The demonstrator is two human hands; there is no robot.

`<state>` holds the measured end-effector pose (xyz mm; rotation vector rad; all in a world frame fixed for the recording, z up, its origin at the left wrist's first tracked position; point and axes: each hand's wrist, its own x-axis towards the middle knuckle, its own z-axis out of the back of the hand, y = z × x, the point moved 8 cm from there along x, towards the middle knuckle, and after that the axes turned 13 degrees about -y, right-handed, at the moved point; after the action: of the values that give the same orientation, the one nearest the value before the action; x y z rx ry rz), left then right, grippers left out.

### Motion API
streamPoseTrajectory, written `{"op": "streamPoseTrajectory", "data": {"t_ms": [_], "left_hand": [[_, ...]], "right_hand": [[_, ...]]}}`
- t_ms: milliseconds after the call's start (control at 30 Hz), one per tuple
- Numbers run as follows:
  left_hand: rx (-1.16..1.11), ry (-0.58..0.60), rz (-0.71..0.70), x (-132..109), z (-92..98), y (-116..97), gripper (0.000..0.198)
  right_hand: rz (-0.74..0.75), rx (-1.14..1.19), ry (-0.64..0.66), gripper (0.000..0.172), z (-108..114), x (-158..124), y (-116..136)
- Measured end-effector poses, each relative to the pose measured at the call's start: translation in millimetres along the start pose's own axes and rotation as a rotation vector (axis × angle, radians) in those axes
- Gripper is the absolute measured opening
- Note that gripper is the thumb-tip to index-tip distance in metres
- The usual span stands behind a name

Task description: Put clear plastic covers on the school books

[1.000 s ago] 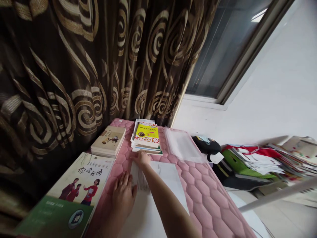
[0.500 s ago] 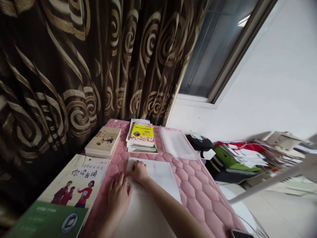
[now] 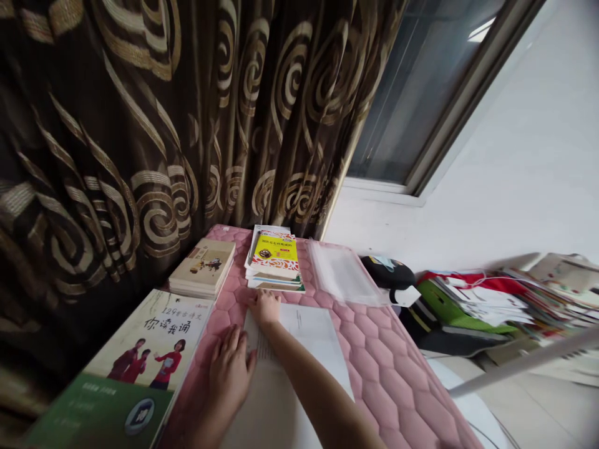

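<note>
A white book or booklet (image 3: 318,337) with faint print lies flat in front of me. My left hand (image 3: 231,368) rests beside its left edge, fingers stretched out and lying flat. At the far left corner is my right hand (image 3: 266,307), its fingers bent and drawn together; whether they pinch anything is hidden. My right forearm crosses over the pages. Just beyond that hand stands a stack of books (image 3: 277,259) with a yellow-and-white one on top.
A pink quilted cloth (image 3: 384,380) covers the table. At left lie a large green-and-white book (image 3: 140,368) and a pile of tan books (image 3: 203,268). Clear plastic sleeves (image 3: 346,274) lie at the far right. Beyond the right edge are a black case (image 3: 388,272) and piled papers (image 3: 486,302).
My right hand has slid a little away from me, up to the far left corner of the white book. My left hand stays by the left edge. The view has shifted slightly.
</note>
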<state>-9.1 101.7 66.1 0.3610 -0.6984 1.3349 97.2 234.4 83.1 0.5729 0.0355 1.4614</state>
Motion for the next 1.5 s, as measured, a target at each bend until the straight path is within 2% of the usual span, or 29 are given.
{"op": "streamPoseTrajectory", "data": {"t_ms": [133,233,333,467,567,667,800,900,1000,1067,1133,1233,1300,1367,1500], "left_hand": [[0.008,0.008,-0.005,-1,-3.6,0,0.039],[0.011,0.02,-0.013,-1,-4.9,0,0.042],[0.011,0.031,0.002,0,-3.9,0,0.04],[-0.002,0.036,0.005,1,-1.7,-1,0.038],[-0.005,0.03,0.01,1,-0.7,-1,0.038],[-0.009,0.03,0.008,0,-0.6,0,0.038],[0.013,0.048,-0.022,3,0.1,1,0.042],[0.011,0.045,-0.059,7,2.3,0,0.045],[0.012,0.053,-0.074,9,2.7,-1,0.047],[0.024,0.083,-0.084,9,1.8,-3,0.048],[0.054,0.125,-0.083,10,1.5,-4,0.048],[0.117,0.182,-0.062,15,2.3,-7,0.046],[0.128,0.201,-0.075,23,1.9,-18,0.045],[0.072,0.235,-0.14,32,-3.9,-45,0.047],[-0.209,0.404,-0.351,32,-28.8,-134,0.046]], "right_hand": [[0.042,0.042,0.07,0.028,4,-31,1],[0.05,0.046,0.171,0.025,2,-37,0],[0.032,0.017,0.207,0.029,-1,-20,-4],[-0.01,-0.012,0.156,0.032,-6,15,-8],[-0.023,-0.029,0.123,0.034,-5,24,-3],[0.003,-0.037,0.081,0.035,3,9,6],[0.151,0.014,0.108,0.047,17,-40,5],[0.286,0.07,0.224,0.063,33,-85,-24],[0.188,-0.004,0.279,0.065,62,-114,-83],[0.132,-0.044,0.259,0.063,82,-125,-115],[0.119,-0.04,0.233,0.062,95,-131,-133],[0.12,-0.009,0.201,0.059,98,-133,-141],[0.114,-0.001,0.182,0.057,96,-132,-141],[0.112,0.01,0.167,0.055,94,-131,-139],[0.119,0.065,0.14,0.05,100,-126,-140]]}}
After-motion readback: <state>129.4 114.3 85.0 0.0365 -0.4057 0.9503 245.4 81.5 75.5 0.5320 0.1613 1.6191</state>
